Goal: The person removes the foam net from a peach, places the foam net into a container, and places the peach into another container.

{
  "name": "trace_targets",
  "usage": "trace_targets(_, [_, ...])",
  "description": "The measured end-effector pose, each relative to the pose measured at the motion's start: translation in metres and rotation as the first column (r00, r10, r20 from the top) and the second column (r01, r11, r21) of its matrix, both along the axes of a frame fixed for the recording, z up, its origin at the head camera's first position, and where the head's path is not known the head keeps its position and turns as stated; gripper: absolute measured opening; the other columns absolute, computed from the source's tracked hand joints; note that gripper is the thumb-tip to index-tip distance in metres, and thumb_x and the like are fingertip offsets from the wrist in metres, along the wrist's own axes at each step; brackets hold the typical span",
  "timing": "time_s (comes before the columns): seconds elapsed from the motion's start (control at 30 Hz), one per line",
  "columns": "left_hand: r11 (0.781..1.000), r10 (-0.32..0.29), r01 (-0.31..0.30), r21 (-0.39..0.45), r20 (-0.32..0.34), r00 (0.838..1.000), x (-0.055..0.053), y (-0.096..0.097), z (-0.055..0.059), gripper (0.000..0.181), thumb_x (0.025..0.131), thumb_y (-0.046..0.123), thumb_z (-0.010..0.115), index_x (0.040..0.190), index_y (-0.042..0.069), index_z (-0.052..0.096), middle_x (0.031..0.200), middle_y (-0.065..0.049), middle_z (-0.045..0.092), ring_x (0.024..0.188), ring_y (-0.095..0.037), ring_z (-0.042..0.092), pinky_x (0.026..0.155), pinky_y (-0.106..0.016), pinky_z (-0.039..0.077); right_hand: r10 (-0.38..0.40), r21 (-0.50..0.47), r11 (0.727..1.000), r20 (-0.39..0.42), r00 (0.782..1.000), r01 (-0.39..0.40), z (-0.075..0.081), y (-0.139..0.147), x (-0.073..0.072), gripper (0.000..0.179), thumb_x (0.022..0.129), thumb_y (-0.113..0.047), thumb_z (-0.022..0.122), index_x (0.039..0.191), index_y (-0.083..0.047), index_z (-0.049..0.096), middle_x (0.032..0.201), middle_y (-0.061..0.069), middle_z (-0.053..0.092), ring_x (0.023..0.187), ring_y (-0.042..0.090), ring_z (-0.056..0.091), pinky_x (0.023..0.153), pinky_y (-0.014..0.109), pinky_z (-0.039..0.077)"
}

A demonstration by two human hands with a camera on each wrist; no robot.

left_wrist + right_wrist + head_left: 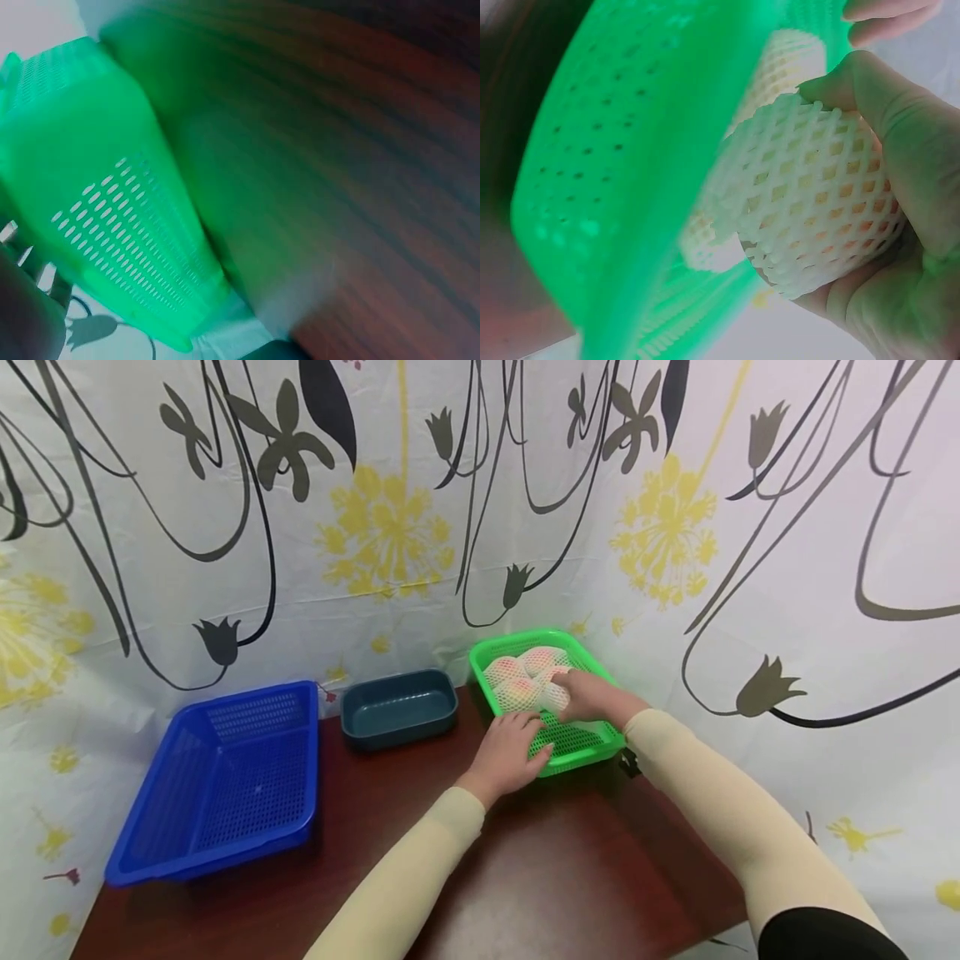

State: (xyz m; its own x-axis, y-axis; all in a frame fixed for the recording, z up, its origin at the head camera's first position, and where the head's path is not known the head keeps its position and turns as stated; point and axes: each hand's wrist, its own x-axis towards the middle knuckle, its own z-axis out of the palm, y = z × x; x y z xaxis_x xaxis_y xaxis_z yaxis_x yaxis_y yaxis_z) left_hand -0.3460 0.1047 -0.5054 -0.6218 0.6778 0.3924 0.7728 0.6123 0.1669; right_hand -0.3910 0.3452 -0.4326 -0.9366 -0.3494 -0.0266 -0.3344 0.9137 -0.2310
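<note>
My right hand point(588, 695) reaches into the green basket point(558, 767) and grips a round fruit in a white foam net point(810, 195). In the right wrist view, thumb and fingers curve round its sides, and reddish-yellow skin shows through the mesh. Beyond it, several more netted fruits point(517, 693) sit together at the basket's far end. My left hand point(507, 750) rests at the basket's near left rim, fingers loosely extended over the edge and thumb spread apart. In the left wrist view, its fingers point(34, 277) show beside the perforated green wall.
A dark teal dish point(397, 739) stands left of the green basket, against the patterned curtain point(480, 527). Farther left is a large blue basket point(307, 777) with nothing in it. All stand on a reddish-brown table point(555, 868). A small black object point(630, 763) lies by the green basket's right corner.
</note>
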Motion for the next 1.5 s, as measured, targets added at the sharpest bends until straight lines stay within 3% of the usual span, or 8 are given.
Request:
trace_targets(0.13, [0.995, 0.000, -0.004, 0.102, 0.041, 0.999, 0.003, -0.022, 0.009, 0.037, 0.111, 0.042, 0.063, 0.137, 0.018, 0.072, 0.142, -0.002, 0.064, 0.134, -0.022, 0.060, 0.113, -0.048, 0.051, 0.037, -0.012, 0.999, -0.047, 0.998, -0.037, 0.011, -0.017, 0.006, 0.074, 0.084, -0.016, 0.086, 0.150, 0.003, 0.058, 0.132, 0.027, 0.067, 0.112, 0.041, 0.067, 0.091, 0.055, 0.058])
trace_targets(0.27, [0.984, -0.003, -0.022, 0.179, 0.136, 0.991, 0.006, -0.047, 0.013, 0.030, 0.109, 0.033, 0.067, 0.132, 0.015, 0.073, 0.132, -0.004, 0.068, 0.122, -0.022, 0.063, 0.107, -0.046, 0.055, 0.073, -0.016, 0.997, -0.084, 0.994, -0.074, 0.022, -0.036, 0.018, 0.077, 0.084, -0.020, 0.087, 0.152, -0.001, 0.059, 0.134, 0.026, 0.066, 0.110, 0.039, 0.068, 0.088, 0.053, 0.058])
trace_targets(0.5, [0.968, 0.051, -0.121, 0.218, 0.302, 0.952, 0.023, -0.099, 0.016, 0.017, 0.109, 0.031, 0.069, 0.121, 0.021, 0.074, 0.115, 0.006, 0.067, 0.106, -0.014, 0.066, 0.099, -0.038, 0.058, 0.170, -0.013, 0.984, -0.223, 0.960, -0.177, 0.031, -0.072, 0.032, 0.065, 0.075, -0.018, 0.089, 0.135, -0.007, 0.066, 0.107, 0.012, 0.062, 0.082, 0.026, 0.059, 0.070, 0.042, 0.053])
trace_targets(0.73, [0.933, 0.098, -0.202, 0.298, 0.331, 0.939, 0.040, -0.154, 0.016, 0.011, 0.107, 0.027, 0.072, 0.116, 0.021, 0.075, 0.114, 0.005, 0.069, 0.103, -0.019, 0.067, 0.096, -0.043, 0.059, 0.264, -0.012, 0.961, -0.237, 0.935, -0.275, 0.043, -0.108, 0.040, 0.057, 0.076, -0.018, 0.089, 0.127, -0.013, 0.066, 0.104, 0.006, 0.057, 0.081, 0.024, 0.056, 0.070, 0.039, 0.050])
trace_targets(0.9, [0.868, 0.165, -0.306, 0.390, 0.355, 0.920, 0.049, -0.181, 0.018, 0.012, 0.107, 0.024, 0.073, 0.116, 0.016, 0.077, 0.115, 0.005, 0.071, 0.105, -0.018, 0.066, 0.098, -0.046, 0.058, 0.305, 0.007, 0.951, -0.196, 0.932, -0.310, 0.042, -0.138, 0.042, 0.059, 0.081, -0.022, 0.089, 0.135, -0.014, 0.066, 0.110, 0.006, 0.060, 0.089, 0.022, 0.058, 0.076, 0.038, 0.054])
trace_targets(1.23, [0.710, 0.222, -0.488, 0.507, 0.496, 0.839, 0.062, -0.206, 0.004, 0.006, 0.107, 0.017, 0.073, 0.112, 0.016, 0.076, 0.113, 0.000, 0.074, 0.105, -0.021, 0.066, 0.097, -0.048, 0.057, 0.438, 0.057, 0.899, -0.161, 0.885, -0.434, 0.030, -0.197, 0.044, 0.054, 0.083, -0.024, 0.087, 0.131, -0.015, 0.064, 0.108, 0.004, 0.057, 0.090, 0.021, 0.055, 0.074, 0.036, 0.051])
trace_targets(1.37, [0.677, 0.256, -0.544, 0.495, 0.535, 0.805, 0.068, -0.215, 0.003, 0.006, 0.108, 0.019, 0.073, 0.113, 0.017, 0.075, 0.115, -0.001, 0.074, 0.105, -0.022, 0.065, 0.099, -0.049, 0.058, 0.456, 0.062, 0.890, -0.134, 0.880, -0.452, 0.021, -0.214, 0.043, 0.059, 0.084, -0.027, 0.089, 0.136, -0.017, 0.064, 0.112, 0.002, 0.058, 0.092, 0.019, 0.057, 0.077, 0.033, 0.054])
trace_targets(1.5, [0.661, 0.276, -0.570, 0.489, 0.548, 0.790, 0.071, -0.222, 0.005, 0.007, 0.108, 0.021, 0.073, 0.113, 0.018, 0.075, 0.116, -0.002, 0.074, 0.106, -0.024, 0.066, 0.099, -0.049, 0.058, 0.460, 0.065, 0.888, -0.116, 0.880, -0.455, 0.015, -0.224, 0.042, 0.058, 0.084, -0.029, 0.090, 0.135, -0.020, 0.064, 0.112, 0.000, 0.058, 0.093, 0.017, 0.058, 0.077, 0.031, 0.055])
